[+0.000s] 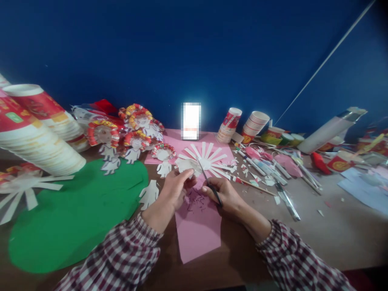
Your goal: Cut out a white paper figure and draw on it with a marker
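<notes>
My left hand (176, 188) pinches a small piece of white paper (187, 165) above the pink sheet. In my right hand (226, 195) is a pair of black-handled scissors (209, 181), its blades pointing up and left beside that paper. Behind both hands lies a white paper cup cut into strips (205, 162), fanned out flat. The pink sheet (198, 238) under my hands carries dark handwriting. Left of my left wrist lies a white paper figure cutout (149, 194). Another small white figure topped with a coloured ring (164, 157) lies just beyond it.
A green paper shape (81, 218) covers the left of the table. Stacked paper cups (39, 133) lean at far left; shorter stacks (229, 125) stand at the back. Decorated ring figures (104, 135) lie behind the green shape. Markers (260, 167) and paper scraps spread to the right.
</notes>
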`<state>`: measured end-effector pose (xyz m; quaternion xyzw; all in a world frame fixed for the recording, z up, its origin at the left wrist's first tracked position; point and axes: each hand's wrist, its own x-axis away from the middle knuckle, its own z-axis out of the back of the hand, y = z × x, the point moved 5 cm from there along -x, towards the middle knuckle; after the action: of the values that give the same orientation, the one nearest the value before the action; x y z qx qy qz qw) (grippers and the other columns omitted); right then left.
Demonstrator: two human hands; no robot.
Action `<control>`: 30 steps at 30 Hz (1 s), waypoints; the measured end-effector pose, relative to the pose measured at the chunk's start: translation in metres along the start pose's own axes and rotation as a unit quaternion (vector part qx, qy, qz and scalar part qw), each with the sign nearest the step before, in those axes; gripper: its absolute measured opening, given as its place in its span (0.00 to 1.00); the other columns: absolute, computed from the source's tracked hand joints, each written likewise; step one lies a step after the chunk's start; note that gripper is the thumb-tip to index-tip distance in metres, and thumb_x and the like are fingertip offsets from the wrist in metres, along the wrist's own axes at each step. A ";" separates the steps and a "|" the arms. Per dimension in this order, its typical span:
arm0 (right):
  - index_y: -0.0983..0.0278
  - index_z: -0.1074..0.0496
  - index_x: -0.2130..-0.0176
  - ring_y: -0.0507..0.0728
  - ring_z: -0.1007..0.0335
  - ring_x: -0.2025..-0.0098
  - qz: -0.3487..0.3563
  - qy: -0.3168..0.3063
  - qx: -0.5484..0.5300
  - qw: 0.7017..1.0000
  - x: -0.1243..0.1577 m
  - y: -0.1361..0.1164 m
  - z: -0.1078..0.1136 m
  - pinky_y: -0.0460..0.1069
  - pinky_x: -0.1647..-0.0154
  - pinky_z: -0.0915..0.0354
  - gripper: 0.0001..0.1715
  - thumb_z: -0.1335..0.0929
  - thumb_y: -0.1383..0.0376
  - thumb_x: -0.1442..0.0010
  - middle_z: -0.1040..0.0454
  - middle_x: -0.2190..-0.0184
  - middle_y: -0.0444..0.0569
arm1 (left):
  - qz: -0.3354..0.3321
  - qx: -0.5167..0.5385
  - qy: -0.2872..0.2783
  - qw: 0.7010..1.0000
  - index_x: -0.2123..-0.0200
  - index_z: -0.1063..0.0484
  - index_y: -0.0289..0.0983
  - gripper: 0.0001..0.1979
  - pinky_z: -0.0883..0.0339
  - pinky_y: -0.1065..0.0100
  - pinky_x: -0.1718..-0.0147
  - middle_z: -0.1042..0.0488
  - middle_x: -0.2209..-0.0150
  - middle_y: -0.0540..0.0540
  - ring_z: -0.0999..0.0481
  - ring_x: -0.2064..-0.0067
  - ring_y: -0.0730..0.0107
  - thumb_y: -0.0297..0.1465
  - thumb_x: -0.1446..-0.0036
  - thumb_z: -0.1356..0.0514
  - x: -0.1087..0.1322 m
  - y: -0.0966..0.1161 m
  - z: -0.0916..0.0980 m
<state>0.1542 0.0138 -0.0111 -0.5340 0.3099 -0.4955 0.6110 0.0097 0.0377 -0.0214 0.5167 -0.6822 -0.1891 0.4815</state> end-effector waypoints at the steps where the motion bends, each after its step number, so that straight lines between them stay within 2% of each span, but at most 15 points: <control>1: 0.65 0.32 0.71 0.47 0.48 0.81 -0.001 -0.001 0.003 1.000 0.000 0.000 0.000 0.42 0.82 0.49 0.20 0.29 0.51 0.47 0.43 0.83 0.37 | -0.008 0.006 0.003 1.000 0.74 0.33 0.36 0.13 0.36 0.76 0.81 0.29 0.79 0.52 0.26 0.77 0.74 0.29 0.62 0.31 -0.001 0.001 0.000; 7: 0.66 0.32 0.70 0.47 0.48 0.81 -0.001 -0.001 0.012 1.000 0.000 0.000 0.001 0.42 0.82 0.49 0.19 0.29 0.52 0.46 0.42 0.83 0.38 | -0.036 0.025 0.001 0.999 0.76 0.32 0.35 0.12 0.30 0.74 0.75 0.30 0.79 0.52 0.29 0.76 0.77 0.26 0.63 0.31 -0.001 0.004 -0.001; 21: 0.67 0.31 0.71 0.48 0.49 0.79 0.019 -0.007 0.046 0.999 -0.001 -0.002 0.002 0.43 0.80 0.51 0.22 0.29 0.49 0.47 0.41 0.82 0.39 | -0.036 0.023 -0.001 0.999 0.77 0.33 0.35 0.13 0.30 0.72 0.76 0.30 0.79 0.52 0.29 0.77 0.76 0.25 0.64 0.31 -0.003 0.007 0.001; 30: 0.66 0.32 0.73 0.48 0.52 0.79 0.018 -0.012 0.062 0.998 -0.001 -0.002 0.000 0.44 0.79 0.54 0.21 0.29 0.50 0.48 0.44 0.83 0.38 | -0.025 0.010 0.017 0.999 0.75 0.34 0.35 0.16 0.34 0.74 0.78 0.30 0.79 0.52 0.30 0.77 0.76 0.26 0.67 0.29 -0.001 0.011 0.002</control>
<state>0.1535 0.0150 -0.0090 -0.4950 0.2806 -0.4967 0.6554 0.0024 0.0427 -0.0146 0.5416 -0.6627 -0.1858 0.4826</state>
